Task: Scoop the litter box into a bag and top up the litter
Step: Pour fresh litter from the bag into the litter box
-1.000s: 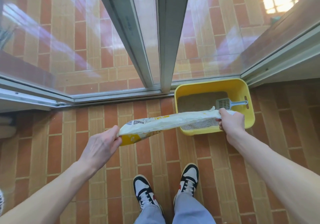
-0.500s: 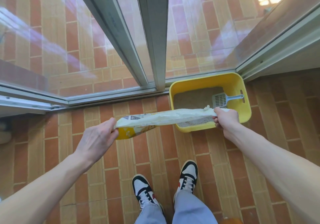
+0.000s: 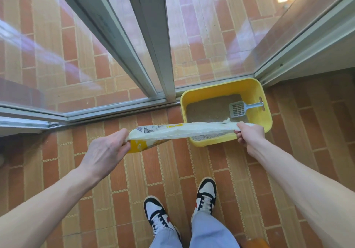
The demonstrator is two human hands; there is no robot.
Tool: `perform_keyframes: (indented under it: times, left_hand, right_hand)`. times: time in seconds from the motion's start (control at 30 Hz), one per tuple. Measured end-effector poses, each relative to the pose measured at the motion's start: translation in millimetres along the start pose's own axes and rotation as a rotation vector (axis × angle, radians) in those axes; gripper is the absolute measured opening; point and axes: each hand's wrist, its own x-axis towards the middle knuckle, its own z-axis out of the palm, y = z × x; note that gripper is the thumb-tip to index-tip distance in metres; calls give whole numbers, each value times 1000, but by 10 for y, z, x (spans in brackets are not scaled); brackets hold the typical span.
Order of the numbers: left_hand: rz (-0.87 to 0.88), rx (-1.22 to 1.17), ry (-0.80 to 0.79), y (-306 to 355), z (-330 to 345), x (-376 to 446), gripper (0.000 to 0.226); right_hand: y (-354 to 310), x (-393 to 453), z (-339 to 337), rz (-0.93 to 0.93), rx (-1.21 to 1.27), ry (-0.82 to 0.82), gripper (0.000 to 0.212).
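Note:
A yellow litter box [image 3: 257, 92] sits on the tiled floor in the corner by the glass doors, with grey litter inside. A grey slotted scoop [image 3: 240, 109] lies in it at the right side. I hold a white and yellow litter bag [image 3: 182, 131] stretched sideways above the floor. My left hand [image 3: 107, 151] grips its yellow bottom end. My right hand [image 3: 247, 134] grips its torn open end, over the box's near edge. The bag hides part of the litter and the box's front rim.
Sliding glass doors with grey metal frames [image 3: 149, 55] stand just behind the box. A white ledge [image 3: 317, 55] runs along the right. My two shoes [image 3: 205, 196] stand on the brick-pattern floor below the bag. An orange object [image 3: 253, 243] peeks in at the bottom edge.
The view has shifted slightly, so the box sits a little more to the right and lower. Both hands keep holding the bag's ends in about the same stretched pose.

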Motion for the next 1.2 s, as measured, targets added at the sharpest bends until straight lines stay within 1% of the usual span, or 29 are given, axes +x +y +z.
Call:
perform_keyframes:
  times: [0.1,0.4,0.53,0.67,0.77,0.9,1.0,1.07,1.2]
  left_hand:
    - [-7,2,9,23,-6,58,36]
    - [5,-4,-11,95,-18,179,35]
    - [7,-4,-13,97,-33,241,32]
    - [-41,-12,22,87,-47,295,32]
    - [-93,-25,56,78,-50,331,31]
    - [-63,-23,89,78,-69,397,21]
    - [-105,-26,102,67,-97,462,27]
    - [-111,-19,104,29,-124,500,32]
    - [-96,-3,103,-20,-178,550,30]
  right_hand:
    - [24,0,-20,2,-13,7,14]
    - [-94,73,-103,-117,-17,62,15]
    - [-182,99,-106,-126,-29,53,13]
    - [-311,86,-112,-175,-78,31,17]
    - [-435,94,-97,-219,-52,35,16]
    - [-605,126,-39,-164,20,31,13]
    - [-704,139,-18,-175,-39,7,16]
    - [-777,132,-8,-181,-36,-9,17]
    - [-882,121,-9,-215,-57,-18,19]
